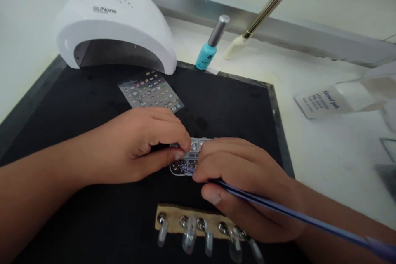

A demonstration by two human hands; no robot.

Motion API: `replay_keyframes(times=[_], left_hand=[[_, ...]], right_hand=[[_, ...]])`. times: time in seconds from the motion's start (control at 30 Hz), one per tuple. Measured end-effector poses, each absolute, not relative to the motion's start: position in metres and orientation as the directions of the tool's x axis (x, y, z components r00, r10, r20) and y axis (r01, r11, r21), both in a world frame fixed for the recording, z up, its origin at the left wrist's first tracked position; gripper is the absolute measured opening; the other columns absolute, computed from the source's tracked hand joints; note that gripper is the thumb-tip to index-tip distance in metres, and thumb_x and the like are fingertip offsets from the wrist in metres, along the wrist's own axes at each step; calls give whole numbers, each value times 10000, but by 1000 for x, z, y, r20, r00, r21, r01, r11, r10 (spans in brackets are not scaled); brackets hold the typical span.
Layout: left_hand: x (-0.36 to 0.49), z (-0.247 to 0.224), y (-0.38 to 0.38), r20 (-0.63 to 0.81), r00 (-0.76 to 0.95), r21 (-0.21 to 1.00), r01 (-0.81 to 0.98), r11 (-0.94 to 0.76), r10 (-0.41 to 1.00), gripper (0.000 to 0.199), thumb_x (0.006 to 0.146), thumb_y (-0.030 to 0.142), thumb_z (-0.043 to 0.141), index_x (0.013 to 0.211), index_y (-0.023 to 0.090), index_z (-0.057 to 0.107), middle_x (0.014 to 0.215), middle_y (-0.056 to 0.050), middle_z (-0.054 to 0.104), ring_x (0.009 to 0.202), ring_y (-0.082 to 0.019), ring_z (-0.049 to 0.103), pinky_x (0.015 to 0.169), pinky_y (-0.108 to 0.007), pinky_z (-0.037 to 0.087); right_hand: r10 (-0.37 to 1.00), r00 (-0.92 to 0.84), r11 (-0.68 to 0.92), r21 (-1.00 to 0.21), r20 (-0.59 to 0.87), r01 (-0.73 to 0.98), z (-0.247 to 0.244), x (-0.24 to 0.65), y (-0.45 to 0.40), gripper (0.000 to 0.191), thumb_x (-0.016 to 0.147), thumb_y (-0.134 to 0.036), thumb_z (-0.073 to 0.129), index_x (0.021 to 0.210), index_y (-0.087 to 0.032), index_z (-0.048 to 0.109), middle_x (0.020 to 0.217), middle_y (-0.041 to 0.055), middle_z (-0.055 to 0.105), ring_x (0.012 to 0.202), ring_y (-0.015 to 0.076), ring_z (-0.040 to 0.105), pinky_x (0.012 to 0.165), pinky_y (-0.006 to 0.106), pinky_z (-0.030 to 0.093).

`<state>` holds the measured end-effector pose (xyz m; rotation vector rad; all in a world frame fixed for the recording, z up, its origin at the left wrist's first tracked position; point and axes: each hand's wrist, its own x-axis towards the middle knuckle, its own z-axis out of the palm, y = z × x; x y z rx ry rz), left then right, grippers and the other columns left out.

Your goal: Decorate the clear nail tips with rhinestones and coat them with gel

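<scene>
A small clear compartment box with tiny nail gems lies on the black mat. My left hand is closed at its left end, thumb and index finger on the box. My right hand grips slim purple-blue tweezers, their tips over the front left compartment. Much of the box's right side is hidden behind my right hand. Nearer to me is a tan strip with several clear nail tips on metal holders, partly behind my right hand.
A white nail lamp stands at the back left, a sticker sheet in front of it. Behind the mat are a turquoise bottle and a cream bottle. An alcohol pads container lies to the right.
</scene>
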<state>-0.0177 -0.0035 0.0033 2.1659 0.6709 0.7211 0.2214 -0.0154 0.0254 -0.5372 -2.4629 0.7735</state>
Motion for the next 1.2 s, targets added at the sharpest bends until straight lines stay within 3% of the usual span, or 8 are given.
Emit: replay_keyframes(times=[0.6,0.73,1.2], left_hand=[[-17,6,-3,267,716,773,241,-587,646,135,1003,112,547,969,193,649,933,4,705,928,-133,646,874,-255,493],[-18,6,-3,270,717,769,242,-592,643,134,1002,109,550,971,192,650,945,3,707,937,-126,648,878,-243,495],[-18,4,-3,277,715,774,231,-590,642,141,1008,116,539,965,190,650,923,1,702,918,-134,636,866,-270,492]], right_hand=[[494,-798,773,-595,346,220,25,220,-14,178,1059,-253,498,945,-168,605,842,28,705,802,138,684,738,262,551],[463,-783,799,-579,415,166,22,218,-12,182,1055,-248,487,924,-170,588,806,17,689,756,124,665,704,243,544],[501,-799,749,-630,333,207,24,218,-12,154,1044,-245,515,943,-163,598,830,17,677,780,126,653,734,243,541]])
